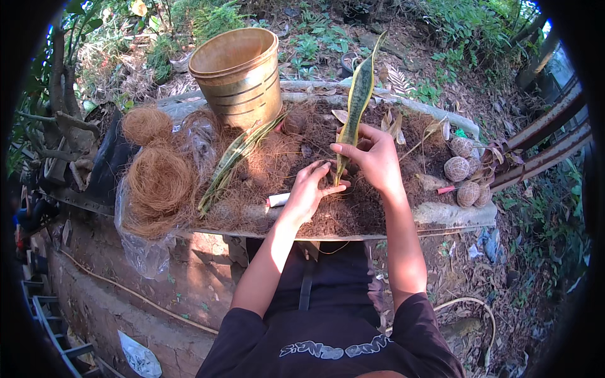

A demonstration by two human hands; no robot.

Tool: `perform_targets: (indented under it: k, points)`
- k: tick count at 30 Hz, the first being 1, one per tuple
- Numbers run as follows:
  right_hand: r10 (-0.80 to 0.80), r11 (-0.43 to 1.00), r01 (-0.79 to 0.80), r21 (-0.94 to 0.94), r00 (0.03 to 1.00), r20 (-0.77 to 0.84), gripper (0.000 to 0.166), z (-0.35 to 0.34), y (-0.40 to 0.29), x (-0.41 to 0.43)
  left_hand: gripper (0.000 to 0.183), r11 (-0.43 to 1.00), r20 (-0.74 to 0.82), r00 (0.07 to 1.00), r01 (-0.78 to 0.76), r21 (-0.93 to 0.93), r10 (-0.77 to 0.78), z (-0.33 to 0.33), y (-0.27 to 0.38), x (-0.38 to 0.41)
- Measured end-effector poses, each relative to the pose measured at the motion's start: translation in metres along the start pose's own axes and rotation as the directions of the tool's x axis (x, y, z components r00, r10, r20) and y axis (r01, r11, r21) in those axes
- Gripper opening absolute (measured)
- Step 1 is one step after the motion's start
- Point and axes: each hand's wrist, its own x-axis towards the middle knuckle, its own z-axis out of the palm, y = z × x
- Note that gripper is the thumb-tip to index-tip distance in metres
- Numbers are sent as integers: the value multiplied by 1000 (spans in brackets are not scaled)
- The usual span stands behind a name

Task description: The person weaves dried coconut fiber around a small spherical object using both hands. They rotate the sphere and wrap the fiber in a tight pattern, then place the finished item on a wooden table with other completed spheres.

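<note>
My right hand [373, 153] pinches a snake plant leaf [360, 94] low down, between thumb and fingers; the leaf stands nearly upright with yellow edges. At its base my left hand [314, 189] is curled around a small dark clump, probably soil or fibre, partly hidden by the fingers. Both hands are above dark soil [364, 212] spread on the work table. More snake plant leaves [231, 160] lie to the left, beside a white roll [279, 200] with a red end.
A large plastic pot [246, 80] stands at the back left. Brown coir fibre [160, 177] is heaped on clear plastic [149, 257] at the left. Several string-wrapped balls [457, 169] and a red-handled tool [445, 190] lie at the right. Rusty metal bars [543, 156] slant beyond the table.
</note>
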Motion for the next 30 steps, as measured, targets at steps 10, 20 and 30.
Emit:
perform_targets:
  k: [10, 20, 30]
  points:
    - [35, 996, -37, -78, 999, -25, 25, 13, 1, -1, 34, 989, 103, 995, 17, -148, -2, 1, -1, -2]
    - [68, 995, -66, -76, 998, 19, 34, 19, -8, -8, 30, 996, 56, 998, 18, 91, -23, 1, -4, -4]
    - [-167, 960, 105, -261, 959, -228, 39, 35, 17, -73, 36, 999, 22, 999, -46, -11, 46, 4, -3, -10]
